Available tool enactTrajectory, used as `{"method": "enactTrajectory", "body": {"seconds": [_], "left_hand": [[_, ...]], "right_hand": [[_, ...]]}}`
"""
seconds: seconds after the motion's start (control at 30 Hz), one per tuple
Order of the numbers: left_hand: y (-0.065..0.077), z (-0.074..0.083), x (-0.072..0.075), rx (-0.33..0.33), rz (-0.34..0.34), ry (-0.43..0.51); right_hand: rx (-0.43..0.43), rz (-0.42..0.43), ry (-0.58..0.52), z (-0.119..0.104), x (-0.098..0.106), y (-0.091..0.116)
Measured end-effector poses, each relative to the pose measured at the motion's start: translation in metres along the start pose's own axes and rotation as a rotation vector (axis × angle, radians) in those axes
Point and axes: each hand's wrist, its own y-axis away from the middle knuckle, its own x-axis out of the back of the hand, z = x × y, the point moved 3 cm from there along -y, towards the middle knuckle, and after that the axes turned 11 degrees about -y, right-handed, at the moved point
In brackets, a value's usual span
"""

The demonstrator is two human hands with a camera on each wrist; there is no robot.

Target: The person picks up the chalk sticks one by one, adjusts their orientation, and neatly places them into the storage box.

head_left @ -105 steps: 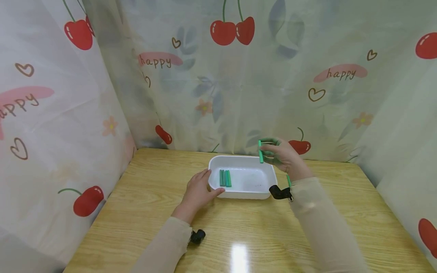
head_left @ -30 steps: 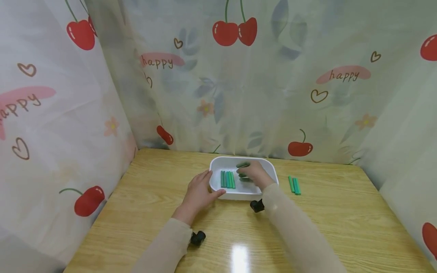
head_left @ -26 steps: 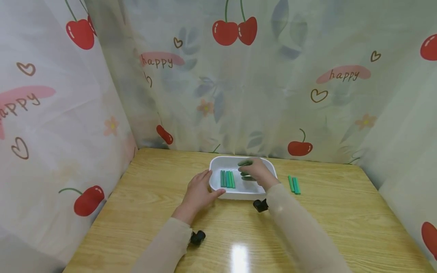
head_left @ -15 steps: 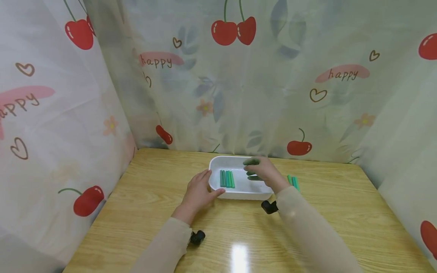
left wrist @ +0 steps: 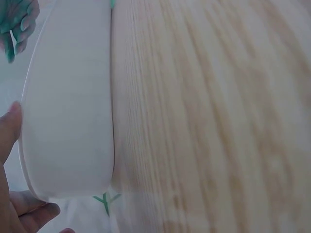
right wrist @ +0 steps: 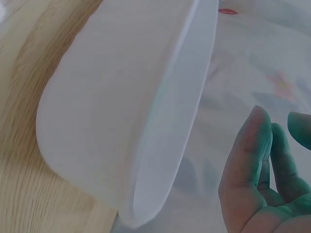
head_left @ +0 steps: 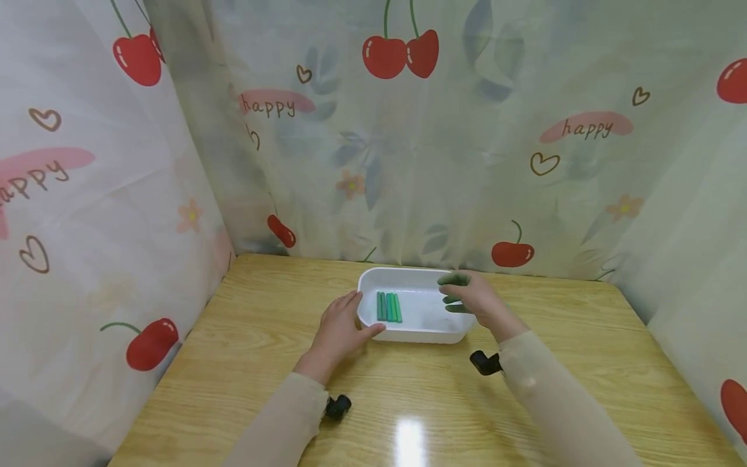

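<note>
In the head view a white rectangular tub (head_left: 420,336) stands on the table. A row of several slim green sticks (head_left: 389,307), in darker and lighter shades, lies side by side at its left end. My left hand (head_left: 338,329) grips the tub's left end, thumb over the near rim and fingers at the left wall. Above the tub's right end is my right hand (head_left: 471,297), empty, with loosely bent fingers stained green. The right wrist view shows that hand (right wrist: 265,182) beside the tub's wall (right wrist: 97,111), a gap between thumb and fingers.
A wooden table (head_left: 245,389) carries the tub. Patterned curtain (head_left: 408,162) with cherries hangs close behind it and along both sides. In the head view, my right hand and forearm hide the tabletop spot just right of the tub.
The right hand first held a green stick above the tub; the row has since gained one stick. Now empty, that hand has drawn back to the right. The left hand has stayed put.
</note>
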Motion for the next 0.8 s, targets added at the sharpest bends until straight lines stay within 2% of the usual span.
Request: {"method": "enactTrajectory", "body": {"seconds": [0.53,0.8], "left_hand": [[0.0,0.001,-0.001,-0.005,0.014,-0.012],[0.0,0.001,0.0,0.005,0.01,-0.011]], "right_hand": [[0.024,0.072,0.185,0.007,0.048,0.027],[0.03,0.113,0.19,0.016,0.07,0.035]]}}
